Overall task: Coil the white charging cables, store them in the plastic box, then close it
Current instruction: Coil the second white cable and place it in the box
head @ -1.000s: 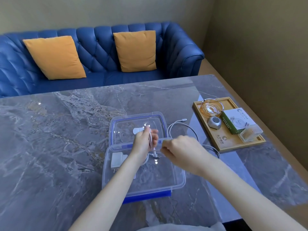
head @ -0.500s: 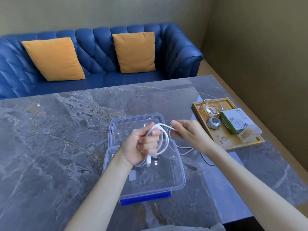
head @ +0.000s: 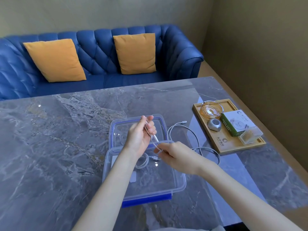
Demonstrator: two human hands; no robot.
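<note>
A clear plastic box (head: 180, 182) with blue clips stands open on the marble table, its lid (head: 162, 121) lying flat behind it. Above the box, my left hand (head: 141, 135) grips loops of a white charging cable (head: 194, 133). My right hand (head: 175, 155) pinches the same cable just below the left hand. The cable's free length trails right over the table to a plug near the tray. A second coiled white cable (head: 143, 162) and a white charger lie inside the box, partly hidden by my left forearm.
A wooden tray (head: 223, 144) at the right holds a glass ashtray, a grey gadget, a green-and-white carton and a small clear box. A blue sofa (head: 100, 52) with two orange cushions stands beyond the table's far edge. A wall runs along the right.
My right hand has dropped from beside the lid to over the box, drawing the cable down. The left hand's round loop now looks flattened against its fingers.
</note>
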